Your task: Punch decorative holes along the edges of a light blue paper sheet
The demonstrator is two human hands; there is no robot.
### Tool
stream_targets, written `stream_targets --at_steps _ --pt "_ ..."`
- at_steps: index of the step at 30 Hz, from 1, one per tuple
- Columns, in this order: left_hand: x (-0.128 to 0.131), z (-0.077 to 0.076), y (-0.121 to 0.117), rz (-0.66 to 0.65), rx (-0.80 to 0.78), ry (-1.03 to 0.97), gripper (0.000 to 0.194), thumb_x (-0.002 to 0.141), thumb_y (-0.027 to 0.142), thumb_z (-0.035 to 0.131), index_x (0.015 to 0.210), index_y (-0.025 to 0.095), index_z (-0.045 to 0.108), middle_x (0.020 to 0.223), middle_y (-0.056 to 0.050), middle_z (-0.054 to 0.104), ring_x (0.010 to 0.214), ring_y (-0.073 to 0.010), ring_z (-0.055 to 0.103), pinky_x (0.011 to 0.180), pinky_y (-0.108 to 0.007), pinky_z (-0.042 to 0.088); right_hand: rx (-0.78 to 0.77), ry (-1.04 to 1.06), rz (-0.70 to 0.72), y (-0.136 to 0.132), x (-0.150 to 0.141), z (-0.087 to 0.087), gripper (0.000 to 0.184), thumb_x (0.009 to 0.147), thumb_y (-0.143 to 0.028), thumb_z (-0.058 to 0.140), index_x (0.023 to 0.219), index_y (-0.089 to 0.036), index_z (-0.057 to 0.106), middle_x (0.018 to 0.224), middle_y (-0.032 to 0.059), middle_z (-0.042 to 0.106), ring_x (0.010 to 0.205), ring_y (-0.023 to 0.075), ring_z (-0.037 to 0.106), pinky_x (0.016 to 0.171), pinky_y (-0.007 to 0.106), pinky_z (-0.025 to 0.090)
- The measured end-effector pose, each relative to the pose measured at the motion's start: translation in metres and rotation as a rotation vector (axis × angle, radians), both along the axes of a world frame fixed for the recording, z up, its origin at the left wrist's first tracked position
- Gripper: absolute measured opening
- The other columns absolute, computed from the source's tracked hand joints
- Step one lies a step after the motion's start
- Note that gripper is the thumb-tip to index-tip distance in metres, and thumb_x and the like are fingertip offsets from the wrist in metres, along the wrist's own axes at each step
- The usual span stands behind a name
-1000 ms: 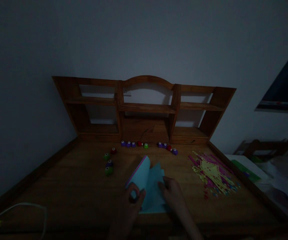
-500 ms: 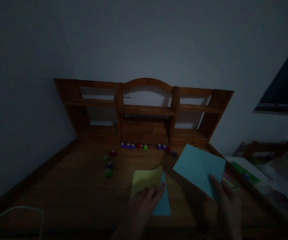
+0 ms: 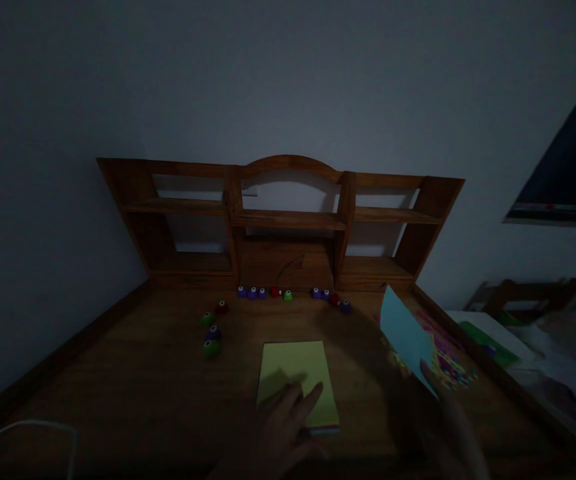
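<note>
A stack of coloured paper [image 3: 295, 363] lies on the desk in front of me, its top sheet yellow and a blue edge showing at the bottom. My left hand [image 3: 288, 420] rests on its lower part, fingers stretched out across the yellow sheet, gripping nothing. To the right, my right hand [image 3: 445, 407] pinches one light blue sheet of paper [image 3: 407, 337] by its lower corner. The sheet stands tilted above the desk, partly covering a heap of small colourful pieces [image 3: 451, 367]. This hand is dark and slightly blurred.
Small toys with eyes, such as a green one [image 3: 211, 347] and a purple one [image 3: 345, 307], stand left of the stack and along the back. A wooden shelf unit [image 3: 288, 219] backs the desk [image 3: 168, 393]. A white cable [image 3: 43, 423] loops at lower left.
The blue sheet has swung to the right and turned more edge-on. The yellow sheet, earlier lifted at its right side over a blue one, now lies flat under my left hand.
</note>
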State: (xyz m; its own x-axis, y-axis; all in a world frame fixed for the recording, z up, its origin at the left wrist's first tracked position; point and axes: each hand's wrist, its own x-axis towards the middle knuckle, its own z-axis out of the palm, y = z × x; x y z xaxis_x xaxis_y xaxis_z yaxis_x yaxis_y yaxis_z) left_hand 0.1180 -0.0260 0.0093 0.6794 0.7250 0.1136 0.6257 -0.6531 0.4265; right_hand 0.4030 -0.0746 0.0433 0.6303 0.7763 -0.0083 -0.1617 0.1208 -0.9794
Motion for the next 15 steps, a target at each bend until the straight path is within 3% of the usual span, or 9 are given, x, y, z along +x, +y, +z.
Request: stream_targets --at_steps 1,3,6,10,15 --pt "-0.009 -0.007 0.002 0.041 -0.018 -0.039 0.073 0.079 0.054 0.059 0.142 0.040 0.025 0.137 -0.005 0.047 0.119 -0.0269 0.050 0.097 -0.038 0.045 -0.006 0.014 0.009 0.002 -0.007 -0.003 0.045 0.063 -0.042 0.072 0.106 -0.031 0.066 0.106 0.0045 0.068 0.112 0.0355 0.054 0.087 0.050 0.050" --pt "-0.028 -0.022 0.006 0.163 -0.009 -0.096 0.088 0.067 0.058 0.070 0.142 0.033 0.030 0.138 -0.010 0.045 0.120 -0.0306 0.048 0.098 -0.041 0.043 -0.018 0.066 0.049 0.010 -0.024 -0.009 0.048 0.060 -0.040 0.076 0.107 -0.033 0.066 0.106 0.0045 0.068 0.111 0.0356 0.055 0.087 0.051 0.050" --pt "-0.055 -0.036 0.011 0.316 0.000 -0.105 0.100 0.057 0.052 0.079 0.142 0.029 0.032 0.142 -0.012 0.040 0.127 -0.0354 0.038 0.101 -0.046 0.040 -0.025 0.344 0.214 0.027 -0.056 -0.019 0.058 0.061 -0.043 0.076 0.114 -0.023 0.063 0.107 0.0077 0.068 0.111 0.0348 0.056 0.090 0.051 0.050" --pt "-0.073 -0.039 0.015 0.291 -0.009 -0.086 0.087 0.065 0.041 0.076 0.140 0.035 0.034 0.141 -0.007 0.043 0.126 -0.0303 0.041 0.102 -0.044 0.039 -0.050 0.553 0.289 0.051 -0.083 -0.034 0.057 0.066 -0.047 0.074 0.113 -0.016 0.062 0.103 0.0087 0.069 0.108 0.0305 0.059 0.089 0.044 0.052" --pt "-0.075 -0.037 0.019 0.268 0.084 -0.058 0.079 0.066 0.037 0.073 0.138 0.033 0.040 0.137 -0.008 0.048 0.122 -0.0321 0.046 0.099 -0.045 0.041 -0.095 0.616 0.321 0.058 -0.084 -0.039 0.051 0.072 -0.045 0.072 0.110 -0.013 0.062 0.103 0.0092 0.069 0.098 0.0272 0.063 0.087 0.039 0.052"
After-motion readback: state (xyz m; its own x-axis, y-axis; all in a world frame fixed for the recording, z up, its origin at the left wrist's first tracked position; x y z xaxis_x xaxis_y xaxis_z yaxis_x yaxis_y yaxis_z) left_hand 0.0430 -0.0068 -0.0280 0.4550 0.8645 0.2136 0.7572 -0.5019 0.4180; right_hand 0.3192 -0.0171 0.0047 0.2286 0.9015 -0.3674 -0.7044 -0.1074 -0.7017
